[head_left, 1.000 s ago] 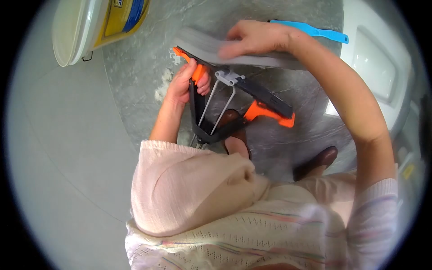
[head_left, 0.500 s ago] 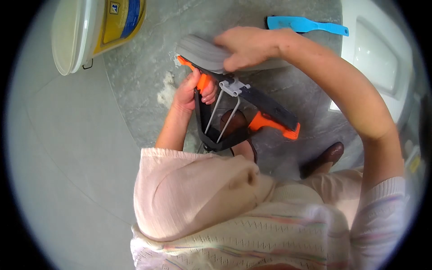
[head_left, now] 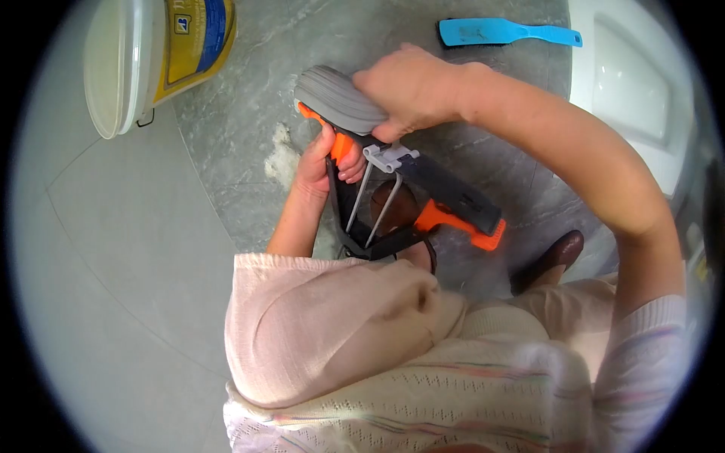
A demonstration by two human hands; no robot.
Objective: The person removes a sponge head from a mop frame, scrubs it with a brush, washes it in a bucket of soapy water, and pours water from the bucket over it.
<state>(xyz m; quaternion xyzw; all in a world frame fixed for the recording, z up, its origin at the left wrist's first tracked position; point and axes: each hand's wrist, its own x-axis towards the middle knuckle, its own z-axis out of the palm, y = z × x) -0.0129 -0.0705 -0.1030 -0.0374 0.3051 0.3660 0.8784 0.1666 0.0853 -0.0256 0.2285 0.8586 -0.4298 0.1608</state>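
Note:
A flat mop's folding black frame (head_left: 455,191) with orange end pieces lies at an angle in front of me. Two metal rods run down from its grey hinge. My left hand (head_left: 323,160) is closed around the orange end piece (head_left: 342,144) on the left side of the frame. Over that end sits a grey striped mop pad (head_left: 336,97). My right hand (head_left: 411,92) grips the pad's right edge, thumb low and fingers on top; some fingertips are hidden.
A white bucket (head_left: 128,64) with a yellow and blue label stands at upper left. A blue brush (head_left: 491,32) lies on the grey tiled floor at upper right, beside a white basin-like fixture (head_left: 583,83). Pale fluff (head_left: 282,157) lies left of the mop. My shoes show below.
My right hand has shifted slightly down along the pad's edge, still on it. My left hand keeps its hold on the orange end piece. The whole view has shifted a little.

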